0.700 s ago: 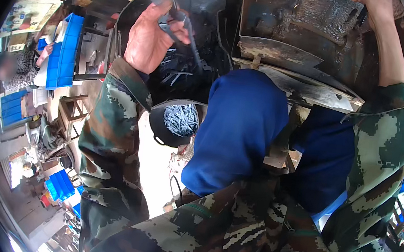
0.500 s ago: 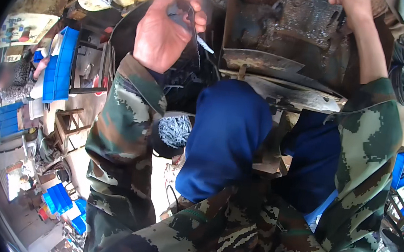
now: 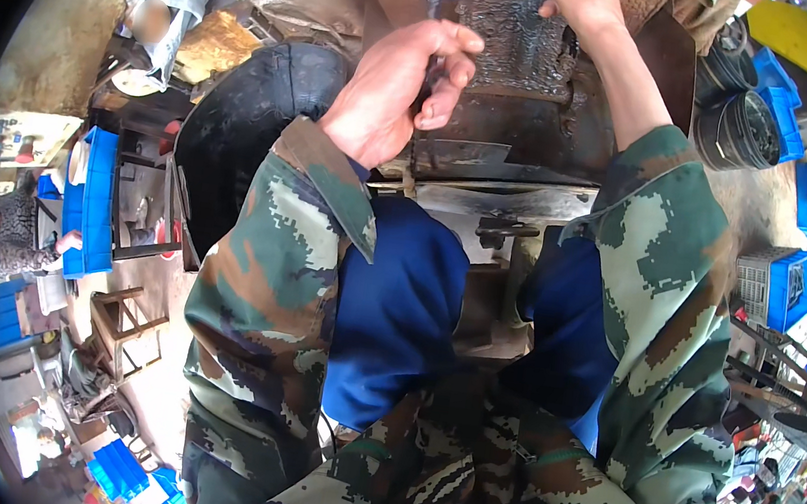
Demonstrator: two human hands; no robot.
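Block [image 3: 514, 49]: dark, wet, rough, rectangular
Your left hand [image 3: 408, 91]: loosely open, earlier grey part gone
Your right hand [image 3: 587, 8]: grip unclear

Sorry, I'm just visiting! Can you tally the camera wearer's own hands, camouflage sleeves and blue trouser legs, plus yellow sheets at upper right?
Hands, left hand and right hand: 2
Camouflage sleeves: 2
Blue trouser legs: 2
Yellow sheet: 1
Total: 7

Floor [image 3: 156, 395] spreads on both sides of you. On your left, a wooden stool [image 3: 140, 329] stands directly on it.
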